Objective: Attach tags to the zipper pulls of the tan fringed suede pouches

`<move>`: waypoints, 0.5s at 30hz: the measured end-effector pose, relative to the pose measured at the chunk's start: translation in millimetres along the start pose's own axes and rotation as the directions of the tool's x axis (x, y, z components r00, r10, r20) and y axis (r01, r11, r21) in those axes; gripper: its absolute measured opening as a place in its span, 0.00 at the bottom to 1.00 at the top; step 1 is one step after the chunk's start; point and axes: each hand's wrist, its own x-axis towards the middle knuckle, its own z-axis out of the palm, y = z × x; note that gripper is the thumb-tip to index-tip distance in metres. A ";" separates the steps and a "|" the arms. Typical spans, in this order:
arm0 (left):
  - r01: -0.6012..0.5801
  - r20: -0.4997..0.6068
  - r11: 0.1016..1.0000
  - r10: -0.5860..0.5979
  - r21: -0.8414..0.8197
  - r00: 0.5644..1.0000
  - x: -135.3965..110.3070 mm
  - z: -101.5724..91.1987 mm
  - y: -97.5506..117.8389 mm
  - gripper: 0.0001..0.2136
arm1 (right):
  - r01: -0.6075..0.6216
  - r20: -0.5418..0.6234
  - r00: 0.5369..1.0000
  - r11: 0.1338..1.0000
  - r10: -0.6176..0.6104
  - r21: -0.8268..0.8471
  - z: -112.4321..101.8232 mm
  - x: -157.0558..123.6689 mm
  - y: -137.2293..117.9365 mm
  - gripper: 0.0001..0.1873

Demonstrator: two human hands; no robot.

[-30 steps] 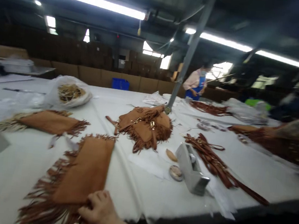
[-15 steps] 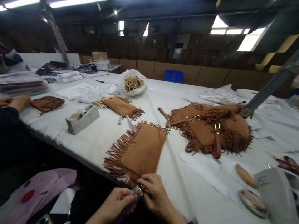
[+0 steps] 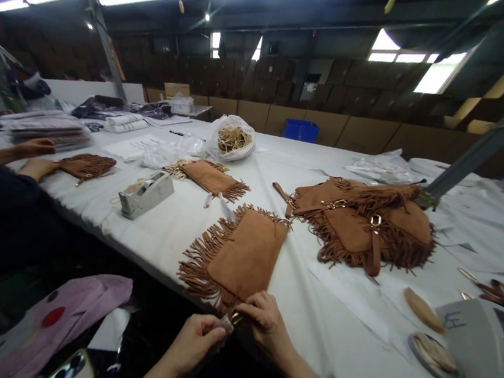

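Note:
A brown fringed suede pouch (image 3: 248, 255) lies flat at the table's front edge, its fringe spread to the left. Just past its near corner, my left hand (image 3: 193, 343) pinches a small piece of clear plastic (image 3: 226, 324) between thumb and finger. Close beside it, my right hand (image 3: 267, 327) is closed on a gold metal clasp (image 3: 236, 317). How the clasp joins the pouch is hidden by my fingers. The two hands nearly meet just off the table edge.
More fringed pouches (image 3: 366, 226) are heaped at right, with one pouch (image 3: 212, 178) farther back. Tape dispensers stand left (image 3: 146, 195) and right (image 3: 484, 349). A co-worker's hand (image 3: 38, 168) touches another pouch (image 3: 86, 167). A slanted metal post (image 3: 479, 148) rises at right.
The whole view has shifted slightly to the right across the frame. My hands stay together at the pouch corner, with the plastic and clasp turned a little between them.

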 end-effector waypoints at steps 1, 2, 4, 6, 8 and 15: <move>-0.024 -0.003 0.999 0.024 0.030 1.000 2.5 2.0 1.9 0.13 | 0.007 -0.004 1.000 1.000 -0.007 0.026 0.9 0.0 1.5 0.11; -0.051 -0.009 0.997 0.051 0.060 0.999 5.0 4.3 3.7 0.11 | 0.008 -0.015 1.000 0.999 -0.007 0.053 1.9 -0.2 3.0 0.12; -0.099 -0.026 0.988 0.103 0.120 0.994 9.5 10.1 7.5 0.10 | -0.018 -0.045 0.999 0.994 0.023 0.107 3.6 -1.0 4.7 0.13; -0.139 -0.054 0.972 0.152 0.189 0.987 12.6 17.5 12.4 0.11 | -0.066 -0.058 0.995 0.984 0.076 0.164 3.3 -2.2 4.5 0.13; -0.162 -0.099 0.950 0.195 0.267 0.976 14.4 25.7 17.8 0.12 | -0.110 -0.039 0.992 0.968 0.121 0.226 0.4 -3.6 2.6 0.14; -0.118 -0.285 0.973 0.172 0.198 0.943 28.0 39.7 12.9 0.17 | -0.296 0.110 0.953 0.794 0.282 0.531 -15.4 -7.3 -4.0 0.26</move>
